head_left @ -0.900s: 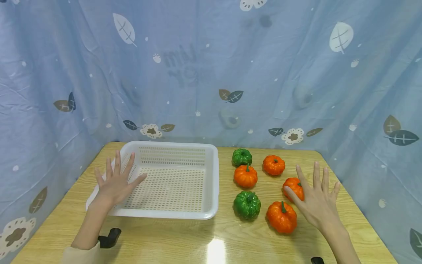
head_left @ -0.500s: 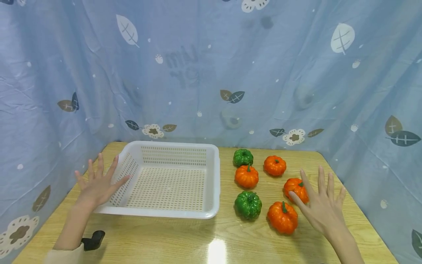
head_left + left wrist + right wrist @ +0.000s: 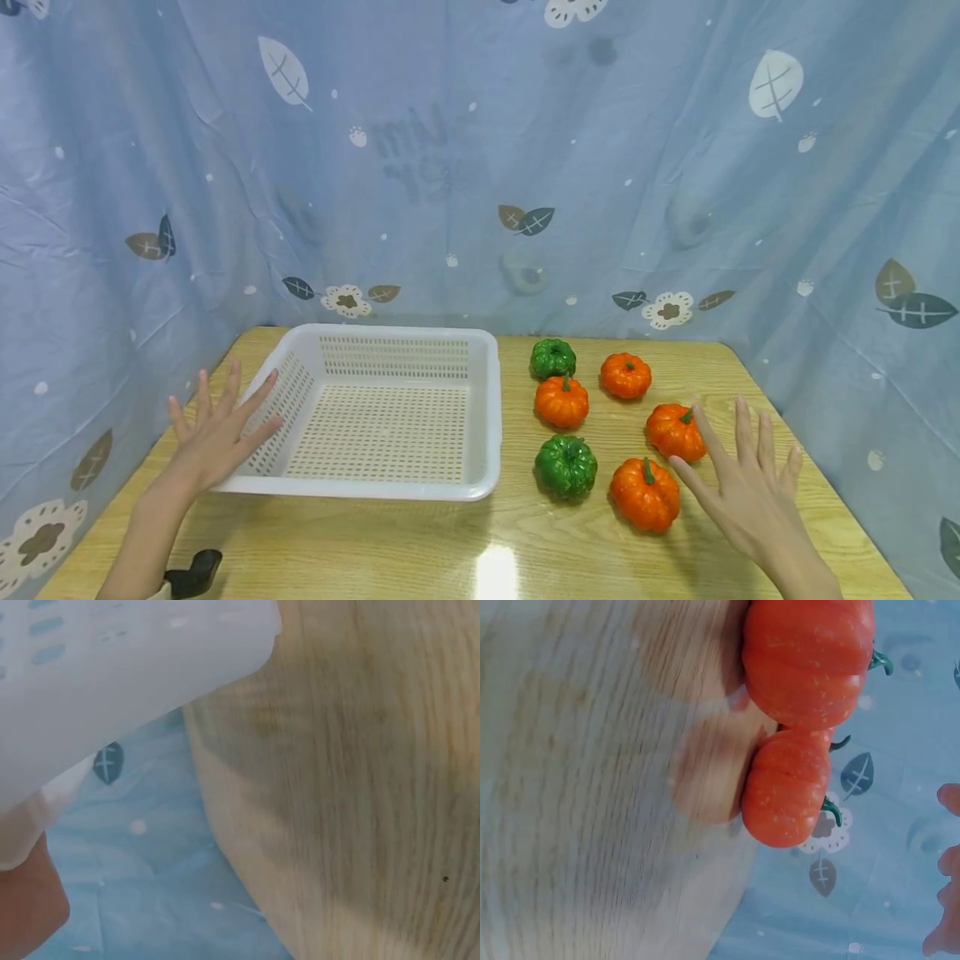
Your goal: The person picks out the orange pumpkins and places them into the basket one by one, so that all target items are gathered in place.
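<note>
Two bare hands are held well apart, fingers straight and spread, backs upward, over opposite sides of a wooden counter [image 3: 360, 550].

The left hand [image 3: 206, 442] is at the outer edge of a white basket [image 3: 360, 488], which extends from that hand toward the middle ground between the two; its floor and walls are perforated. Whether the fingers touch the rim cannot be told. A black device [image 3: 193, 575] is at the left wrist.

The right hand [image 3: 750, 492] is raised beside a group of six pumpkins, all on its inner side. A stemmed orange pumpkin [image 3: 671, 434] lies partly behind the index fingertip in the head view; a front orange pumpkin [image 3: 645, 496] lies just inward of the thumb; a rear orange pumpkin [image 3: 626, 376] lies beyond both. Farther inward, between these and the basket, runs a row comprising a front green pumpkin [image 3: 567, 467], a middle orange pumpkin [image 3: 562, 403] and a rear green pumpkin [image 3: 553, 358], the last farthest from the hand. In the right wrist view, the fingers [image 3: 950, 900] appear against a blue leaf-patterned curtain [image 3: 450, 167], apart from the orange pumpkins.
</note>
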A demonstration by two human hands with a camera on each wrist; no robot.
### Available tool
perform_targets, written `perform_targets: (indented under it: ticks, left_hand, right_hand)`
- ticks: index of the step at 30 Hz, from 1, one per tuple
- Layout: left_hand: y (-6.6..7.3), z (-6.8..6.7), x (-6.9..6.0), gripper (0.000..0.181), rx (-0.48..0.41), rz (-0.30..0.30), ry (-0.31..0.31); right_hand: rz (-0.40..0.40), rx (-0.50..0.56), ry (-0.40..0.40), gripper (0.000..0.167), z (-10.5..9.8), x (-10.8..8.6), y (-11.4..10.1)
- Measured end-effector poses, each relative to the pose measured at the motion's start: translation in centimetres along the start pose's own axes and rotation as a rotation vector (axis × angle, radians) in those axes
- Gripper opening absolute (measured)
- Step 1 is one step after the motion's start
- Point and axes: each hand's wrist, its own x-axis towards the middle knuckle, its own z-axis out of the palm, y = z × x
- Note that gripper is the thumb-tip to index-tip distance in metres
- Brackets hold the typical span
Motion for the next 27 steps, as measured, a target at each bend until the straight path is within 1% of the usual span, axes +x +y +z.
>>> perform_targets:
  ticks: [3,5,10,12,16,19,24,27]
  left_hand:
    - [0.0,-0.1,-0.3,0.068,-0.018,0.011,-0.001]
    - [0.0,-0.1,-0.6,0.067,-0.019,0.005,-0.01]
    - [-0.2,0.0,-2.0,0.068,-0.027,-0.025,-0.044]
    - [-0.4,0.1,-2.6,0.069,-0.044,-0.031,-0.042]
    - [-0.6,0.4,-3.4,0.067,-0.101,-0.028,-0.003]
    - [-0.7,0.7,-3.7,0.065,-0.176,0.006,0.039]
    - [-0.8,1.2,-3.6,0.062,-0.308,0.076,0.105]
    - [-0.9,1.6,-3.6,0.063,-0.329,0.103,0.152]
  right_hand:
    - [0.002,0.001,-0.007,0.077,0.1,-0.3,0.0]
    - [0.001,0.001,-0.011,0.077,0.1,-0.5,0.1]
    - [0.0,0.011,-0.019,0.076,0.2,-0.8,0.4]
    - [0.003,0.022,-0.026,0.076,0.3,-0.9,0.6]
    - [0.007,0.045,-0.041,0.076,0.5,-1.0,1.1]
    - [0.008,0.048,-0.043,0.077,0.6,-1.1,1.6]
    - [0.008,0.067,-0.043,0.076,0.7,-1.4,2.3]
    - [-0.002,0.101,-0.053,0.075,0.7,-1.3,2.8]
